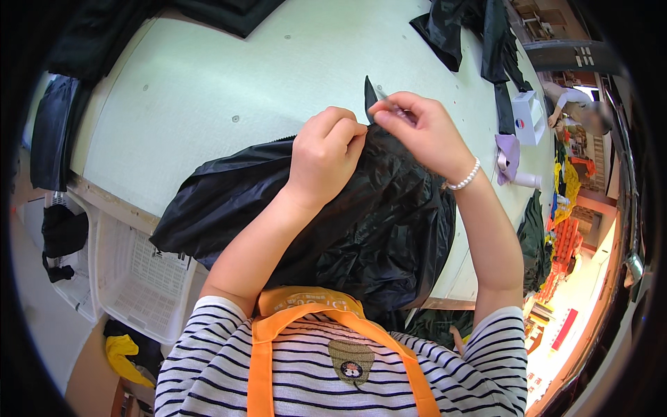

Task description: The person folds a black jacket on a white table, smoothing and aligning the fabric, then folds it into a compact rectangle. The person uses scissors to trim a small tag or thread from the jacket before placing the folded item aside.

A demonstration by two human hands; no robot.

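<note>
A shiny black fabric garment piece [375, 215] lies bunched over the near table edge and in front of my body. My left hand [328, 151] is closed in a pinch on the fabric's upper edge. Just to its right, my right hand [425, 131] is closed on a small, slim, pale-grey pointed tool [399, 111], partly blurred and partly hidden by the fingers. A narrow black fabric tip [369, 97] stands up beyond the fingertips, close to the tool's point. Where the two hands nearly meet, the fine detail is too small to make out.
The pale table [208, 83] bears more black fabric [455, 35] at the far right. Dark fabric [52, 139] hangs over its left edge. White plastic baskets [142, 267] stand below left. A white box [528, 117] and purple cloth [508, 157] sit right; a person [580, 108] is beyond.
</note>
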